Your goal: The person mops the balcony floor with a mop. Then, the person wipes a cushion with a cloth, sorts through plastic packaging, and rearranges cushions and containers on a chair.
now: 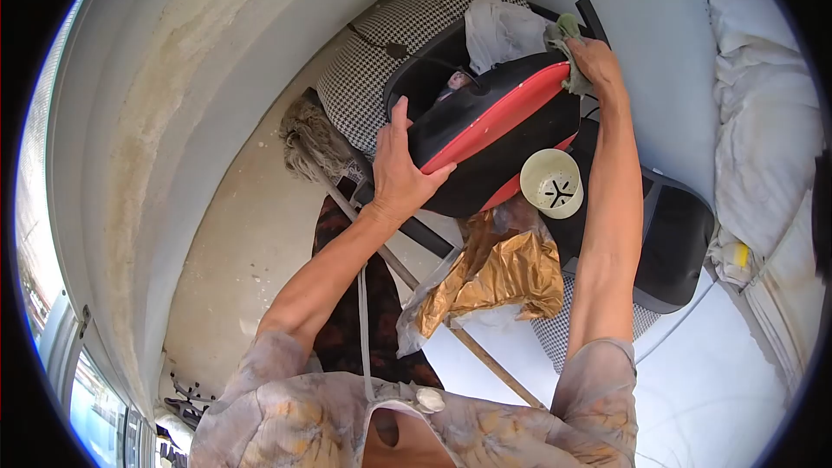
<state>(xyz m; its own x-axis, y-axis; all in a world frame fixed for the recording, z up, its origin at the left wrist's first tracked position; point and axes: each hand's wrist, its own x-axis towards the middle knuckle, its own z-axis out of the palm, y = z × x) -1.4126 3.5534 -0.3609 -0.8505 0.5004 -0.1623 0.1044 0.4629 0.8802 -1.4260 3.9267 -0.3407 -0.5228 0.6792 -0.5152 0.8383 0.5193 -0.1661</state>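
A black object with a broad red band (503, 117) is tilted in front of me; its exact kind is unclear. My left hand (401, 169) grips its left end, thumb along the lower edge and fingers up the side. At the upper right end, my right hand (593, 65) clutches a grey-green cloth (568, 50) against the red band. Just under the object stands a pale green perforated cup (552, 184). A crumpled gold plastic bag (498, 269) lies below it. Behind the object is a white plastic bag (498, 33) in a black frame or tray.
A houndstooth cushion (416, 22) lies at the back left, with a string mop head (310, 134) beside it. The mop's wooden handle (490, 360) runs diagonally toward me. A black appliance-like case (672, 247) stands right. White bedding or cloth (763, 113) lines the far right.
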